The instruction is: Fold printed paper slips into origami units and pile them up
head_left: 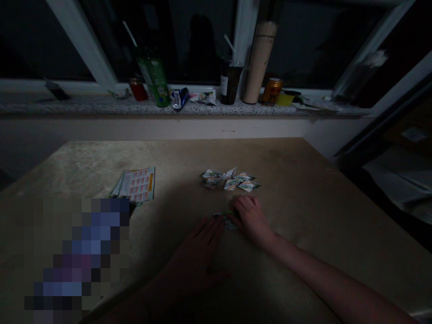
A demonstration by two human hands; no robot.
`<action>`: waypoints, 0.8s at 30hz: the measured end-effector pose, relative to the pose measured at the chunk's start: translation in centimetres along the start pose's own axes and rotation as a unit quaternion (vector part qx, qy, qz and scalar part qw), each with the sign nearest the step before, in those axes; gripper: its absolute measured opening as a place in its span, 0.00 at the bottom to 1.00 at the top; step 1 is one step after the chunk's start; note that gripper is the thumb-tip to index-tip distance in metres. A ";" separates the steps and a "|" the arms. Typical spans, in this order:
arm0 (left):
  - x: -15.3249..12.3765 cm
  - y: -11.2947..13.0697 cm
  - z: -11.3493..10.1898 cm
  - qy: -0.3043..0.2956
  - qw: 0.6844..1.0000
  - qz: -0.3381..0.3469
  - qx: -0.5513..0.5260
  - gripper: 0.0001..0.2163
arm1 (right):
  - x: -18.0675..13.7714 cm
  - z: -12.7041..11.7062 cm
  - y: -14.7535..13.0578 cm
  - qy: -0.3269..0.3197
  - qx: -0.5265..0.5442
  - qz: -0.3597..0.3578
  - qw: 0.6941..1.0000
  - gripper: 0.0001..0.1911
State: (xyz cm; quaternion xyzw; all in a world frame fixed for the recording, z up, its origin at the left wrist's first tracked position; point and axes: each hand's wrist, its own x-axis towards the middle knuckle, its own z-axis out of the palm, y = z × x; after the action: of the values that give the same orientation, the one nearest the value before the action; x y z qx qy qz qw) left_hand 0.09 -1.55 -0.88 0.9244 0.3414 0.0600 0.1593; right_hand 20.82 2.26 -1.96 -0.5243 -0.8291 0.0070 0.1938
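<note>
A small piece of printed paper [230, 222] lies on the table between my hands, partly covered by their fingers. My left hand [199, 247] is flat and in shadow, its fingers stretched out and the tips on the paper's left side. At the right edge, my right hand [251, 219] has its fingers curled in, with the thumb against the paper. Just beyond them sits a cluster of folded paper pieces [231, 179] with pointed ends. To the left lies a short stack of printed sheets [137, 184].
A blurred-out patch [76, 256] covers the table's left front. Along the granite windowsill [195, 108] stand a green bottle [157, 83], a dark cup with a straw [230, 85], a tall beige flask [259, 63] and an orange can [272, 91]. The tabletop [320, 225] is dimly lit.
</note>
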 end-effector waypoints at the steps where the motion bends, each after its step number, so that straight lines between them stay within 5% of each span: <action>1: 0.0 0.0 0.0 0.000 1.000 -0.001 -0.001 0.41 | 0.0 0.0 0.0 0.000 -0.001 0.001 1.000 0.08; 11: 0.1 0.2 0.4 0.003 1.000 -0.002 0.007 0.42 | -0.5 -0.5 -0.3 0.004 -0.010 -0.025 1.000 0.09; 17: 0.0 0.3 0.3 0.015 1.000 0.004 0.002 0.43 | -4.9 -2.0 -2.1 -0.072 0.013 -0.126 0.989 0.26; 24: 0.2 0.4 -0.3 0.014 1.000 0.009 0.011 0.41 | -6.5 -2.3 -2.3 -0.130 0.071 -0.100 0.984 0.34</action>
State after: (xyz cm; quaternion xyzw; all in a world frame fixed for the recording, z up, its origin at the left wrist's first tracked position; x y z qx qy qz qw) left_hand 0.44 -1.66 -0.50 0.9281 0.3361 0.0704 0.1442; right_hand 21.97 -4.86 -1.40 -0.4184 -0.8928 0.1152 0.1207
